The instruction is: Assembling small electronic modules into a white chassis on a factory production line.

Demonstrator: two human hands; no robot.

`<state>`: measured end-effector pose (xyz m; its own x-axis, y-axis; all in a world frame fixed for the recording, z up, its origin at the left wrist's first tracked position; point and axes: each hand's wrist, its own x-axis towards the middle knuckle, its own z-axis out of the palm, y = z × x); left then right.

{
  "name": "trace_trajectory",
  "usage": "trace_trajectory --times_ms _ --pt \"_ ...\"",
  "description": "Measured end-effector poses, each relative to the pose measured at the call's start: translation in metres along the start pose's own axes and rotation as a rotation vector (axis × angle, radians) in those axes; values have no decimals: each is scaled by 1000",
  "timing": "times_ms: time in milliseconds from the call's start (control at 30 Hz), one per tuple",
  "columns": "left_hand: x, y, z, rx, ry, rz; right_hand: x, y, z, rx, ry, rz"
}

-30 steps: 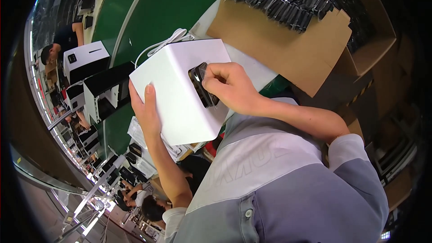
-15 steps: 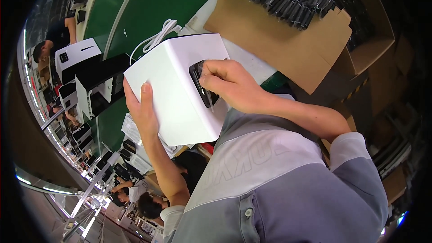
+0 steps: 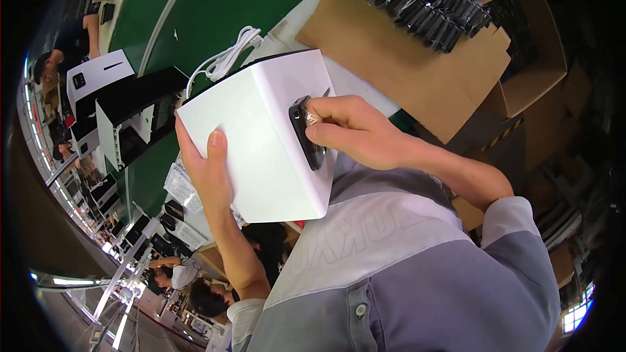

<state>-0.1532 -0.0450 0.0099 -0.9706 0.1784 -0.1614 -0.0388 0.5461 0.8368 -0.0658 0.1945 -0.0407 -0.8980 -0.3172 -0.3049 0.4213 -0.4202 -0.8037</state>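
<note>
A white box-shaped appliance is tilted in front of me, its dark back edge turned away. My left hand grips its left side, thumb lying on the broad white face and fingers round the edge. On the narrower face sits a black rounded panel, which stands out from the white surface. At that panel my right hand is closed, thumb and forefinger pinching a clear plastic film. The fingers partly cover the panel. A coiled white cable lies just behind the appliance.
Cardboard at the far right bears several black plastic-wrapped parts, beside an open carton. More white-and-black appliances stand on the green bench at left, where other people work. Clear bags lie by my left forearm.
The appliance has turned slightly and come a little nearer to me. My right hand has shifted slightly right and down with the black panel, still pinching at it.
</note>
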Motion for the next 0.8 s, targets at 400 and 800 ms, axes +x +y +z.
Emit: trace_trajectory --times_ms 400,800 --pt "1 -2 -1 -33 11 -14 -2 -14 2 0 -8 76" --pt "2 4 2 -60 -34 -45 -5 -2 7 -134 40 -113"
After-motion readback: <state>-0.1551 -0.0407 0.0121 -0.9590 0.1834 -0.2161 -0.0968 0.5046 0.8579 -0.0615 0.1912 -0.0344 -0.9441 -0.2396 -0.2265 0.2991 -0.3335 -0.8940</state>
